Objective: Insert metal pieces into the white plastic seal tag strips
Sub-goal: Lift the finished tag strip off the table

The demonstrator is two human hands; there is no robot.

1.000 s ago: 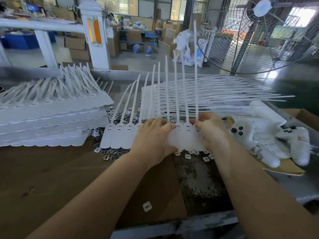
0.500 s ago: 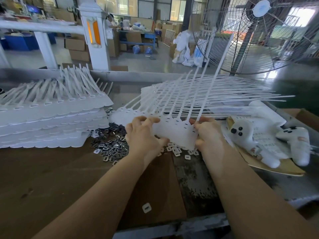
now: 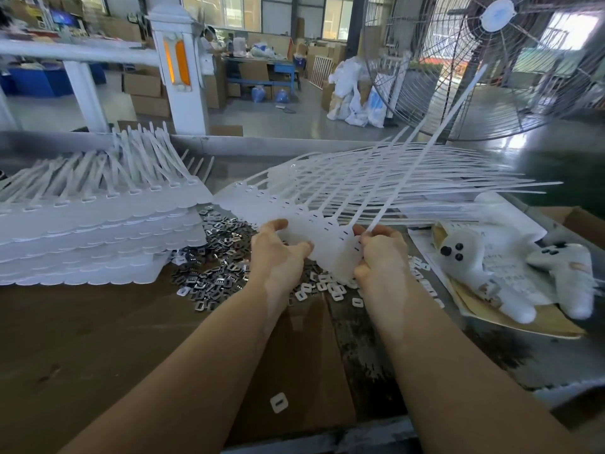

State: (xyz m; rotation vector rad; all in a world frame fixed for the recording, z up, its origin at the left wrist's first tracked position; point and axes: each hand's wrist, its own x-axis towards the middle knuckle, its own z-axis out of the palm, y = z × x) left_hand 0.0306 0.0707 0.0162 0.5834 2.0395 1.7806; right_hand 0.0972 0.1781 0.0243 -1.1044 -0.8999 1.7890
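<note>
Brown cardboard covers the near part of the table (image 3: 98, 339), with 1 stray metal piece (image 3: 279, 402) lying alone on it close to the viewer. Beyond that, both forearms reach forward to a joined sheet of white seal tag strips (image 3: 330, 244), held up off the table. The left hand (image 3: 278, 257) has its fingers curled around the sheet's lower left part, thumb on top; the right hand (image 3: 379, 253) pinches the near right corner, fingers bent around the edge. The sheet's row of slotted heads runs from the right hand away to the upper left, and the long tails point up and to the right, toward the standing fan (image 3: 491, 60). Directly beneath the held sheet, the pile of metal pieces (image 3: 216, 267) spreads left of the left hand, so that hand looks nearer to the supply. Left of the pile sits a stack of strip sheets (image 3: 98, 231); behind the held sheet lies another spread of strips (image 3: 442, 191). A white plush toy (image 3: 484, 257) rests at the right. Judging by this, the sheet must be laid flat before any piece goes in.
</note>
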